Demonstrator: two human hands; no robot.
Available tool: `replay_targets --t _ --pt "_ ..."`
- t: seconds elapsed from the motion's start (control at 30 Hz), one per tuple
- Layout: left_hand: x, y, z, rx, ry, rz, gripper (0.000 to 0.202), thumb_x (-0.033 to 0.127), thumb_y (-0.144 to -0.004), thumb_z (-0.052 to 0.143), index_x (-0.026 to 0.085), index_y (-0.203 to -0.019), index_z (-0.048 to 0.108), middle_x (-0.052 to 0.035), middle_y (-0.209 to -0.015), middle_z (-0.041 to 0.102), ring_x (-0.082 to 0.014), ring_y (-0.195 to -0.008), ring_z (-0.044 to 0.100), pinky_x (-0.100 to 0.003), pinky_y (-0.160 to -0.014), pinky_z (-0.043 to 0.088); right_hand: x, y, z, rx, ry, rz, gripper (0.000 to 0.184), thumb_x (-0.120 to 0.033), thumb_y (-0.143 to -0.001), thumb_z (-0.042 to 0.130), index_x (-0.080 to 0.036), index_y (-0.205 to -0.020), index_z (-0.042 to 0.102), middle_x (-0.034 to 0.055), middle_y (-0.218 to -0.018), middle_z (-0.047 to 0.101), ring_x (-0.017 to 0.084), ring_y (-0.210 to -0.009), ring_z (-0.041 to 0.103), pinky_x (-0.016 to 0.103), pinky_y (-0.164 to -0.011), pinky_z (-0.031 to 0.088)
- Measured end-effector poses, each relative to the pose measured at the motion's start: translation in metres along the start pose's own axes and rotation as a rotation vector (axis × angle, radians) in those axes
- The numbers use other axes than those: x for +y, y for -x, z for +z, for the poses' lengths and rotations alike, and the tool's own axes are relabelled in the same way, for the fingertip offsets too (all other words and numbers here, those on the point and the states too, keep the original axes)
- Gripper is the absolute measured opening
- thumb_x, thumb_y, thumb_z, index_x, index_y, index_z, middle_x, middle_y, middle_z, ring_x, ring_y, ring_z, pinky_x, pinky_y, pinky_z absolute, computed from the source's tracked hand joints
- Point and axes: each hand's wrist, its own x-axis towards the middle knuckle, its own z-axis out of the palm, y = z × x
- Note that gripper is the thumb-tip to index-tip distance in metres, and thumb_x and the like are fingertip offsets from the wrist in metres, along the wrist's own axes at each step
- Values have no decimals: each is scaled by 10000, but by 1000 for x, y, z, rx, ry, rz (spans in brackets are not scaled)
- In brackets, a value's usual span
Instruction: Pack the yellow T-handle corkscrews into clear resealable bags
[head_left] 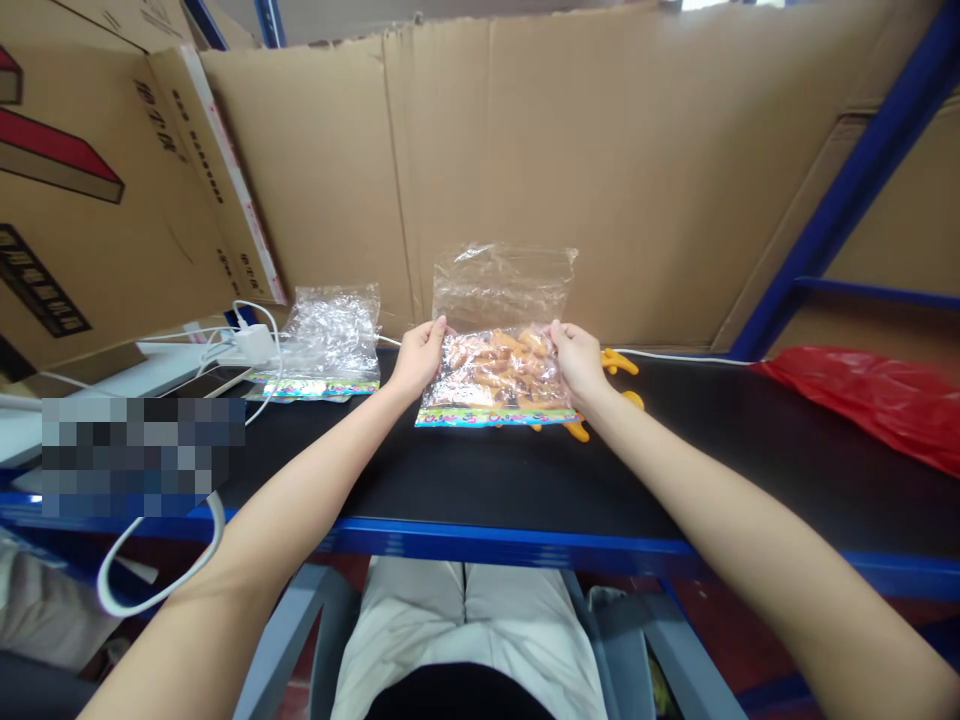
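A clear plastic bag [504,283] with a colourful printed strip along its near edge is held up by both sides over the black tabletop. Through the film, orange pieces show, partly inside or behind it; I cannot tell which. My left hand [422,355] pinches the bag's left edge. On the opposite edge, my right hand [577,360] grips the film between thumb and fingers. Beside and below the right hand lie a few loose orange pieces [621,362], some hidden by the wrist and bag. Their exact kind is unclear.
More clear bags [330,335] lie in a pile to the left. A white charger [255,343] with cables and a phone [210,381] are farther left. A red plastic bag [862,395] rests on the right. Cardboard [622,170] stands behind the black tabletop [465,490].
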Motion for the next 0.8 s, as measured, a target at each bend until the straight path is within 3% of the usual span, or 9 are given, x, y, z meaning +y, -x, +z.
replay_targets --t 0.2,0.3,0.4,0.5,0.67,0.8 --pt "0 1 2 17 48 2 330 420 -878 414 179 -731 584 69 -363 319 -72 -288 296 -197 -339 188 3 -7 -7 17 227 -260 295 -471 -775 511 -186 -710 552 9 -649 543 125 -579 481 258 -549 386" --pt "-1 -1 1 21 45 21 324 413 -876 425 177 -721 584 71 -354 315 -67 -282 292 -195 -331 187 -1 -7 -10 -18 254 -306 283 -471 -774 520 -196 -710 544 13 -634 542 148 -608 517 271 -553 402" --pt "-2 -2 -1 26 56 30 298 406 -864 454 178 -727 588 81 -333 301 -64 -267 285 -188 -318 180 -5 -3 -10 -50 232 -257 265 -469 -775 524 -208 -736 540 -13 -539 492 136 -500 483 263 -476 379" --pt "-4 -4 -4 47 78 10 274 393 -862 462 183 -736 584 86 -326 313 -63 -253 285 -182 -305 169 -5 2 -7 -98 188 -121 243 -455 -771 530 -213 -754 519 -41 -474 459 111 -400 416 245 -407 335" --pt "-8 -7 -9 111 84 -53 255 359 -877 434 183 -758 574 82 -357 375 -56 -244 279 -179 -296 158 2 6 0 -206 180 37 204 -360 -700 604 -185 -648 511 -30 -530 511 86 -461 440 217 -443 346" --pt "-11 -10 -8 116 129 -75 253 367 -872 445 181 -761 576 82 -366 374 -52 -248 278 -177 -303 162 8 3 1 -159 96 68 198 -360 -685 579 -181 -628 515 -46 -502 480 77 -457 413 207 -442 322"
